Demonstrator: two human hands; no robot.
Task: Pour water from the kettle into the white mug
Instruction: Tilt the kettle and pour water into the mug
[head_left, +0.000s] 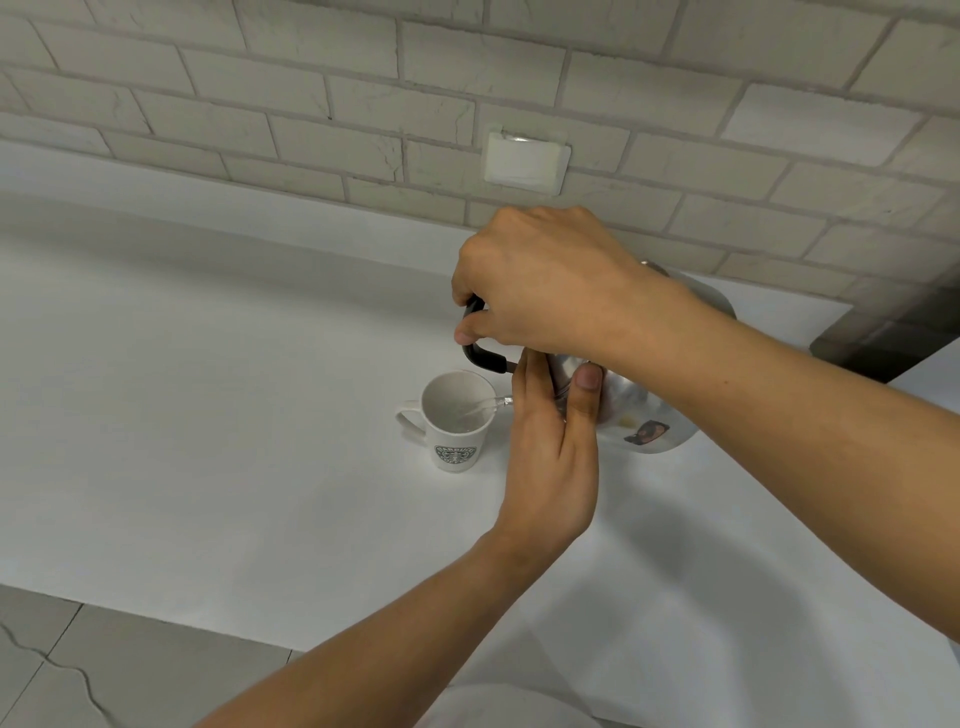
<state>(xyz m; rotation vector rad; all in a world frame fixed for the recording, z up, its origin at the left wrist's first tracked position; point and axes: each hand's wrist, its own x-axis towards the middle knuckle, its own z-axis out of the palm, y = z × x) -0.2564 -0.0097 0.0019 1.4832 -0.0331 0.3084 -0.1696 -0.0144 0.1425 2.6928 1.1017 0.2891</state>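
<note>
A shiny steel kettle (644, 415) is tipped to the left above the white counter. My right hand (540, 280) grips its black handle (480, 358) from above. My left hand (550, 447) is pressed against the kettle's front, fingers and thumb around the body near the spout. A thin stream of water (485, 408) runs from the spout into the white mug (454, 421), which stands upright just left of the kettle, its handle pointing left and a green round logo facing me. Much of the kettle is hidden behind both hands.
The white counter (208, 441) stretches left and toward me, with its front edge at lower left above a tiled floor (104, 670). A brick-tile wall (363, 104) with a white socket plate (524, 163) stands behind. A dark ledge (883, 338) juts in at the right.
</note>
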